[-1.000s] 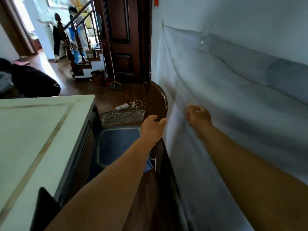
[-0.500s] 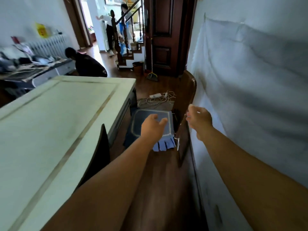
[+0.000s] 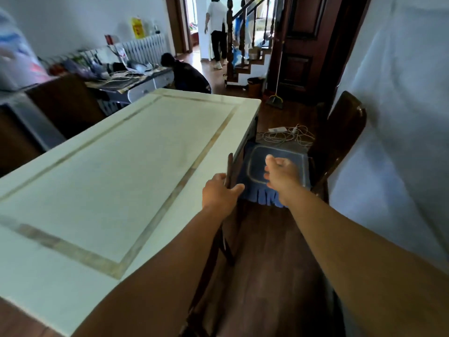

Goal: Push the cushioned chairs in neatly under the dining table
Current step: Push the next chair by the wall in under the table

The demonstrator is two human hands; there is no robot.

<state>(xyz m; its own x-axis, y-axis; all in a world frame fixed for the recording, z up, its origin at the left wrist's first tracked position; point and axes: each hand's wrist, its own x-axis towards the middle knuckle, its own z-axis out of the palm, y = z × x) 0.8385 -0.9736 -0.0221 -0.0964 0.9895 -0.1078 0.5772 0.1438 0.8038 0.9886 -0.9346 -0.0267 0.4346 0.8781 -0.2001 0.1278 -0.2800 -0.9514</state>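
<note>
The white dining table [image 3: 116, 166] fills the left of the head view. A dark wooden chair [image 3: 345, 132] with a blue fringed cushion [image 3: 255, 164] stands by the table's far right corner, its seat out beside the table edge. A second dark chair [image 3: 218, 246] is seen edge-on along the table's right side, closer to me. My left hand [image 3: 220, 194] wraps the top of this nearer chair's backrest, thumb on the right. Over the blue cushion hovers my right hand [image 3: 281, 175], fingers loosely spread, touching nothing.
A wall draped in white sheeting [image 3: 401, 142] runs close on the right, leaving a narrow strip of wooden floor [image 3: 267, 263]. A power strip and tangled cables [image 3: 286, 135] lie beyond the far chair. A cluttered side table [image 3: 126, 79], stairs [image 3: 245, 66] and people are at the back.
The view has pulled back and swung left over the table. Both hands left the far chair's backrest; my left hand now holds the nearer chair's backrest, my right hangs over the cushion.
</note>
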